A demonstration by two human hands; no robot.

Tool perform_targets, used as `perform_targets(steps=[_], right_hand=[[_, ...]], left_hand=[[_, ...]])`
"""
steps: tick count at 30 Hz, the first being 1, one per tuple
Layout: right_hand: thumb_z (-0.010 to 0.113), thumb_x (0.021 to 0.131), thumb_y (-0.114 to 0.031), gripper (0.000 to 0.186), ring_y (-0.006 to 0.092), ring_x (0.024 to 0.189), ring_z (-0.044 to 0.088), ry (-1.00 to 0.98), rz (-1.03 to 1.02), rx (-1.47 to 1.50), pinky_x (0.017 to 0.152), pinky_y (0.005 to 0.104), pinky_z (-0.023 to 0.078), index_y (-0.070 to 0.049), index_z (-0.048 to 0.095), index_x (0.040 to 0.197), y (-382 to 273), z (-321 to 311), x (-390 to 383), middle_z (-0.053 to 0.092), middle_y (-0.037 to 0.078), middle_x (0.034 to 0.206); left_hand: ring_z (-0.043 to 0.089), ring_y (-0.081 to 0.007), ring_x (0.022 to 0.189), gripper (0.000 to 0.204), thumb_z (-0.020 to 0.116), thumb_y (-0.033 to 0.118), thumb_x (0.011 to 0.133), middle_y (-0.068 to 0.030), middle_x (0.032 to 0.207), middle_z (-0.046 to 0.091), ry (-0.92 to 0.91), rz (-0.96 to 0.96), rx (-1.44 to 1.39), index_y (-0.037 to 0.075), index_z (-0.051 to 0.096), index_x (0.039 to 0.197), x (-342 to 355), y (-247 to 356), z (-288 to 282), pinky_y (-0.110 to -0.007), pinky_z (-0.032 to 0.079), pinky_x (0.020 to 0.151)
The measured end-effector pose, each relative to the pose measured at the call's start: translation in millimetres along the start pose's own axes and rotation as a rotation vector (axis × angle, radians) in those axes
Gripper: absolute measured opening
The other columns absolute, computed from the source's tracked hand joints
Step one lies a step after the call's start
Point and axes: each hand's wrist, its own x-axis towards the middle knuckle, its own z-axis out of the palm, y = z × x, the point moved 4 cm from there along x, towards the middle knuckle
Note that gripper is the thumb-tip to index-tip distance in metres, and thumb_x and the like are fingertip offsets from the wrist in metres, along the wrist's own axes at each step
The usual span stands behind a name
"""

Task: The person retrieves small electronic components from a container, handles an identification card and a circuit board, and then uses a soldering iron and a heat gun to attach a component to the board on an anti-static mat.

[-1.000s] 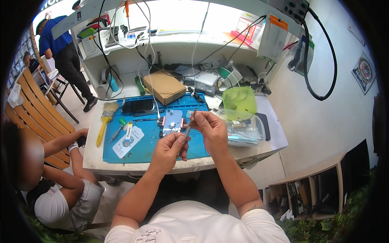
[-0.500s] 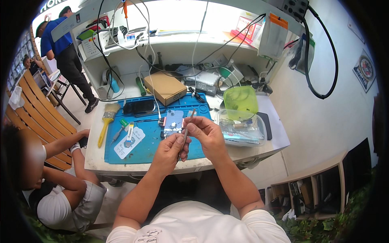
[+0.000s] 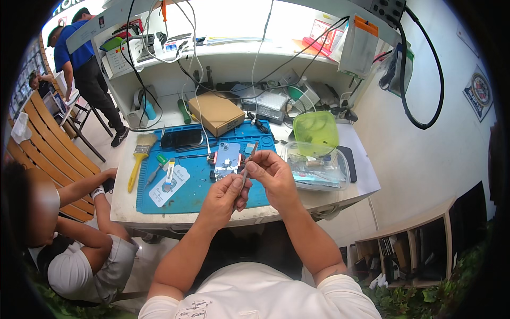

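Note:
My left hand [image 3: 226, 195] and my right hand [image 3: 270, 174] meet above the near edge of the blue work mat [image 3: 186, 204]. Between them they grip a slim grey tool [image 3: 245, 179] with a brownish upper end, held slanting upward; its exact kind is not clear. The fingers of both hands are closed on it. Just beyond my hands, a blue phone [image 3: 228, 154] lies back side up in a small clamp holder [image 3: 211, 158] with reddish parts. My fingers cover part of the holder's near right side.
On the mat are a dark phone [image 3: 181, 139], a white card [image 3: 169, 187] and a green-handled screwdriver [image 3: 161, 159]. A yellow brush [image 3: 139, 159] lies left, a cardboard box [image 3: 217, 114] behind, a clear plastic tub [image 3: 319, 178] right. Cables hang overhead. Someone sits at left [image 3: 87, 260].
My hands and the tool stay almost where they were. In the background, the standing person in blue has lowered an arm.

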Motion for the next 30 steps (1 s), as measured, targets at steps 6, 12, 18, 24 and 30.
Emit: perform_targets(steps=[6, 12, 18, 24, 30], right_hand=[[0.075, 0.102, -0.017, 0.024, 0.0100, 0.094, 0.066, -0.023, 0.057, 0.059, 0.086, 0.0269, 0.053, 0.003, 0.068, 0.114, 1.0, 0.2, 0.8, 0.072, 0.007, 0.104], [0.073, 0.103, -0.018, 0.025, 0.0103, 0.092, 0.066, 0.021, 0.006, -0.043, 0.085, 0.0268, 0.053, 0.003, 0.069, 0.116, -2.8, -0.4, -0.4, 0.073, 0.006, 0.106], [0.077, 0.100, -0.017, 0.024, 0.0096, 0.089, 0.067, 0.011, 0.034, 0.028, 0.083, 0.0262, 0.054, 0.003, 0.070, 0.111, -1.2, -1.6, -1.2, 0.074, 0.006, 0.101], [0.071, 0.103, -0.017, 0.023, 0.0106, 0.089, 0.067, 0.026, -0.030, -0.097, 0.083, 0.0275, 0.055, 0.003, 0.071, 0.116, 0.3, -2.1, -2.6, 0.075, 0.006, 0.102], [0.068, 0.105, -0.018, 0.026, 0.0123, 0.095, 0.068, -0.044, -0.007, -0.036, 0.084, 0.0297, 0.056, 0.002, 0.071, 0.122, 0.6, -3.2, -1.1, 0.075, 0.008, 0.108]], left_hand=[[0.049, -0.0085, 0.067, 0.028, 0.055, 0.030, 0.113, 0.0002, 0.084, 0.058, -0.007, -0.010, -0.001, 0.003, 0.063, 0.113, 0.5, -1.1, 0.0, -0.025, 0.043, 0.059], [0.050, -0.0083, 0.068, 0.030, 0.056, 0.031, 0.113, 0.0003, 0.083, 0.058, -0.009, -0.018, -0.015, 0.003, 0.064, 0.113, 0.5, -1.0, 1.2, -0.024, 0.043, 0.060], [0.049, -0.0084, 0.068, 0.028, 0.056, 0.031, 0.112, 0.0004, 0.084, 0.058, -0.022, -0.023, -0.032, 0.004, 0.063, 0.113, 0.0, -2.8, 1.2, -0.024, 0.041, 0.059], [0.049, -0.0085, 0.068, 0.028, 0.056, 0.030, 0.113, 0.0002, 0.084, 0.058, -0.025, -0.027, -0.042, 0.003, 0.063, 0.113, -0.1, -3.9, 1.8, -0.024, 0.041, 0.059], [0.048, -0.0084, 0.068, 0.027, 0.055, 0.029, 0.113, 0.0001, 0.085, 0.058, -0.026, -0.037, -0.056, 0.003, 0.063, 0.113, -0.7, -5.0, 2.5, -0.023, 0.041, 0.059]])
